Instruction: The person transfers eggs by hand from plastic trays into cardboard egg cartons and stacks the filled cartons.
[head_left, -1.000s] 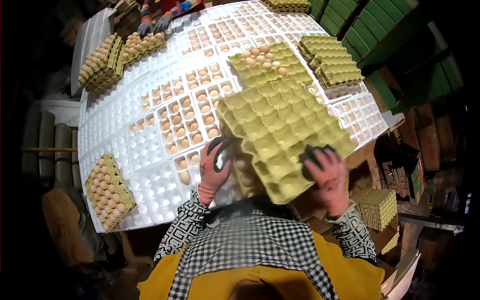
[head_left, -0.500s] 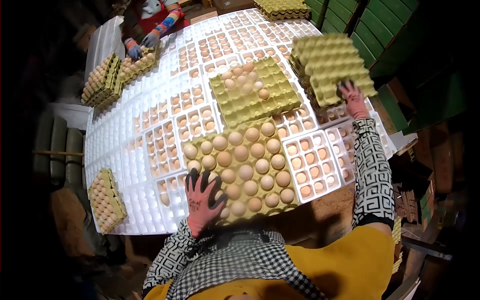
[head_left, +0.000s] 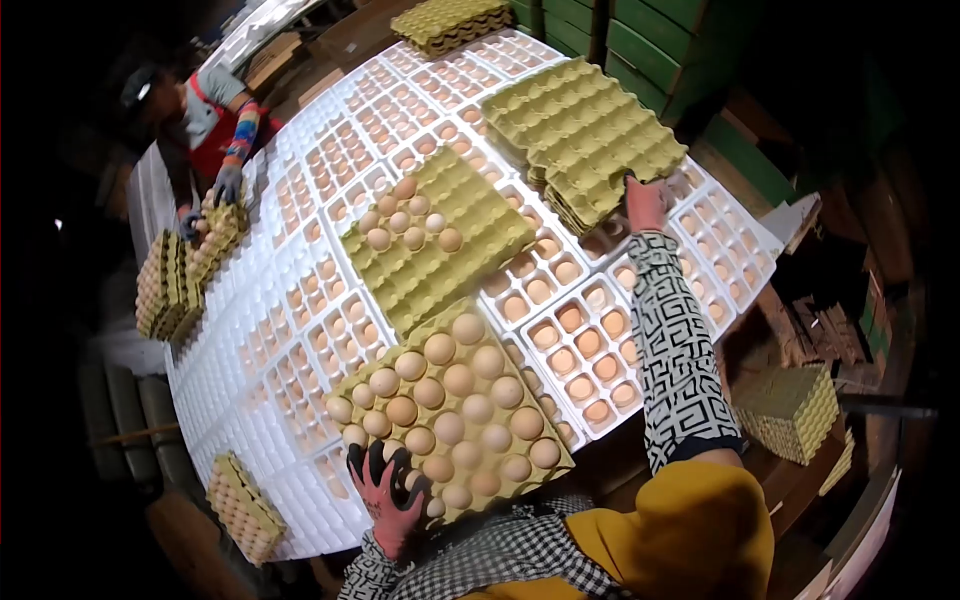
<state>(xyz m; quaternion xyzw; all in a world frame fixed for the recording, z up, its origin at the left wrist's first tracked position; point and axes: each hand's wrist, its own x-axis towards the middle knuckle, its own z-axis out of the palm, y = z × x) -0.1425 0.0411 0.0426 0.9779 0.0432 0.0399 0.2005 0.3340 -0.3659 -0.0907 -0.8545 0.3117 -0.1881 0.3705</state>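
My left hand (head_left: 388, 497), in a pink glove with dark fingertips, lies with fingers spread on the near left edge of a pulp egg tray (head_left: 556, 476) filled with brown eggs. My right hand (head_left: 646, 204) reaches forward and grips the near edge of an egg tray (head_left: 590, 130) without eggs, on top of a stack of similar trays. Some of its fingertips are hidden at the tray edge. Between the two lies another egg tray (head_left: 440, 270) with several eggs (head_left: 415, 222) grouped toward its far left part.
White foam trays (head_left: 590, 350) with eggs cover much of the table. Across it, a person (head_left: 215, 120) in gloves handles eggs at stacked trays (head_left: 165, 285). More filled trays (head_left: 243, 510) sit at the near left corner. Green crates (head_left: 650, 50) stand behind; stacked trays (head_left: 790, 410) are at right.
My view has turned, so the table appears rotated. My right hand has changed from lying on the top tray's edge to gripping it. My left hand stays on the filled tray.
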